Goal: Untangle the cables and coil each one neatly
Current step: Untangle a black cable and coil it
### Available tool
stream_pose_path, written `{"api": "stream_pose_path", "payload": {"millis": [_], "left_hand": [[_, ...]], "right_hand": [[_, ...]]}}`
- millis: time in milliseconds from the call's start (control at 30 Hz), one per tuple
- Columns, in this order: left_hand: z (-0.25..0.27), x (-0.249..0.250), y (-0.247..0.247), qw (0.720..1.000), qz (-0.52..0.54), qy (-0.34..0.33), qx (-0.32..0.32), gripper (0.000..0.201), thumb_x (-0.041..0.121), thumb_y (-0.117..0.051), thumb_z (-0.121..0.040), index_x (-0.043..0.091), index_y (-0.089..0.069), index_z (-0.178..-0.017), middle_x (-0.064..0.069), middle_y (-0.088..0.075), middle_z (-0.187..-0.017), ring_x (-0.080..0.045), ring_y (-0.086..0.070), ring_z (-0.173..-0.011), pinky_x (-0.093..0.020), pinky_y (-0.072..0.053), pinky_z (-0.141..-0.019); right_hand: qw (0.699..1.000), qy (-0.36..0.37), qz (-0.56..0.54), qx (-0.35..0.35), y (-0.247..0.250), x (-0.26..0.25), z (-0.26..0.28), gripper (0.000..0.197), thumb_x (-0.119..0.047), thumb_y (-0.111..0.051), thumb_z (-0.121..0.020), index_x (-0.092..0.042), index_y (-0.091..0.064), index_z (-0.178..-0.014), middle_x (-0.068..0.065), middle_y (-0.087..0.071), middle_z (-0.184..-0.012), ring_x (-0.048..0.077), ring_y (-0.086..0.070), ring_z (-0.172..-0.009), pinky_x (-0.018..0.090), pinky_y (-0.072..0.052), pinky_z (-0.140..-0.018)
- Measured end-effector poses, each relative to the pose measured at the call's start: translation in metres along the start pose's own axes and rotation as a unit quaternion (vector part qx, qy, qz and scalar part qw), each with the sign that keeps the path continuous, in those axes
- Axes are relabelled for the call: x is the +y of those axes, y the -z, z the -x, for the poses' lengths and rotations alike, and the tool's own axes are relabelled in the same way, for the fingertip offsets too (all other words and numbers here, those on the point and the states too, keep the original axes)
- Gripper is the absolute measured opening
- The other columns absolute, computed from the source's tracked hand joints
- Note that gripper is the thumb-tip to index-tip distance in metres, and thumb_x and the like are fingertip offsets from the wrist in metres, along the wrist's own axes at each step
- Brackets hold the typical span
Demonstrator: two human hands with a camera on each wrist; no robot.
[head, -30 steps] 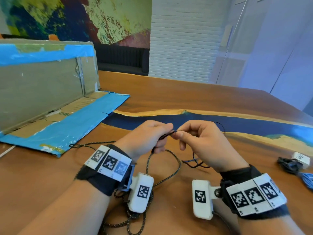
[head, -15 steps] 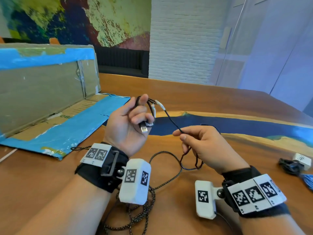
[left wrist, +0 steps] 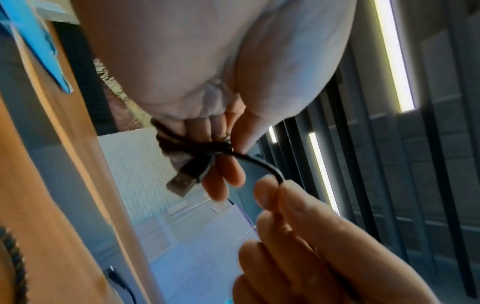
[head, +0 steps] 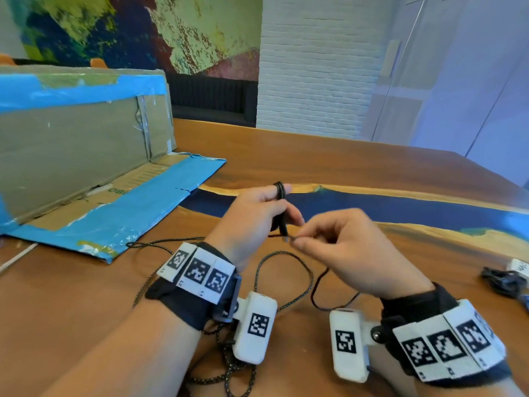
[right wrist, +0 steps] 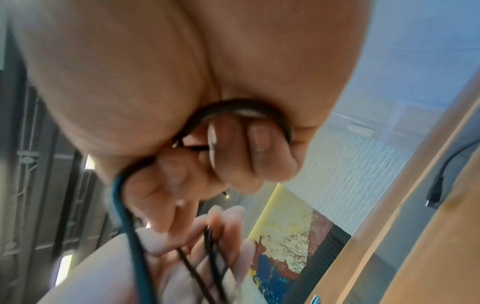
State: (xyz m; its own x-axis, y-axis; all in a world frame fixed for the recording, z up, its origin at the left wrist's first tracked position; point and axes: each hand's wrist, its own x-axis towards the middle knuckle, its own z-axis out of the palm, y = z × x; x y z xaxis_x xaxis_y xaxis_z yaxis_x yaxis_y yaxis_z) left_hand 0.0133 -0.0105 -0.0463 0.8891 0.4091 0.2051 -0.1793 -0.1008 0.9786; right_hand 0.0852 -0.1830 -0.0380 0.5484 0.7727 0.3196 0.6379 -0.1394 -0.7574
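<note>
A thin black USB cable (head: pixel 280 190) is wound in small loops round the fingers of my left hand (head: pixel 257 213), above the wooden table (head: pixel 343 167). Its USB plug (left wrist: pixel 185 178) hangs below those fingers in the left wrist view. My right hand (head: pixel 332 239) pinches the free run of the same black cable (left wrist: pixel 270 169) just right of the loops. From the right hand the cable (right wrist: pixel 124 205) trails down to the table. A braided black-and-yellow cable (head: pixel 300 285) lies loose on the table under both wrists.
An opened cardboard box with blue tape (head: pixel 86 156) stands at the left. A bundled black cable (head: pixel 501 279) and a small white adapter (head: pixel 519 266) lie at the right edge. Another black plug (right wrist: pixel 435 195) lies on the table in the right wrist view.
My left hand has come down from its raised position and turned, with the loops still round its fingers. My right hand has moved in close and now pinches the cable beside them.
</note>
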Motion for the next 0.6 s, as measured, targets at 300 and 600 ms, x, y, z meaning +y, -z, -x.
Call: {"api": "stream_pose_path", "payload": {"millis": [300, 600], "left_hand": [[0.011, 0.003, 0.004, 0.961, -0.159, 0.044, -0.224, 0.033, 0.027, -0.051, -0.106, 0.007, -0.074, -0.094, 0.001, -0.035, -0.053, -0.015, -0.034, -0.047, -0.035, -0.047, -0.068], [0.004, 0.007, 0.008, 0.994, 0.057, 0.064, -0.063, 0.037, 0.028, -0.039, -0.111, 0.012, -0.053, -0.080, 0.007, -0.023, -0.051, -0.012, -0.021, -0.043, -0.028, -0.039, -0.054]], "right_hand": [[0.995, 0.008, -0.031, 0.098, 0.021, 0.024, -0.005, 0.015, -0.010, -0.087, -0.077, -0.017, -0.075, -0.072, -0.004, -0.053, -0.058, 0.011, -0.046, -0.057, 0.023, -0.040, -0.057], [0.954, -0.051, -0.266, 0.127, 0.024, 0.039, -0.008, 0.014, -0.007, -0.077, -0.082, -0.004, -0.076, -0.096, 0.018, -0.073, -0.087, 0.025, -0.066, -0.062, 0.028, -0.049, -0.044]]}}
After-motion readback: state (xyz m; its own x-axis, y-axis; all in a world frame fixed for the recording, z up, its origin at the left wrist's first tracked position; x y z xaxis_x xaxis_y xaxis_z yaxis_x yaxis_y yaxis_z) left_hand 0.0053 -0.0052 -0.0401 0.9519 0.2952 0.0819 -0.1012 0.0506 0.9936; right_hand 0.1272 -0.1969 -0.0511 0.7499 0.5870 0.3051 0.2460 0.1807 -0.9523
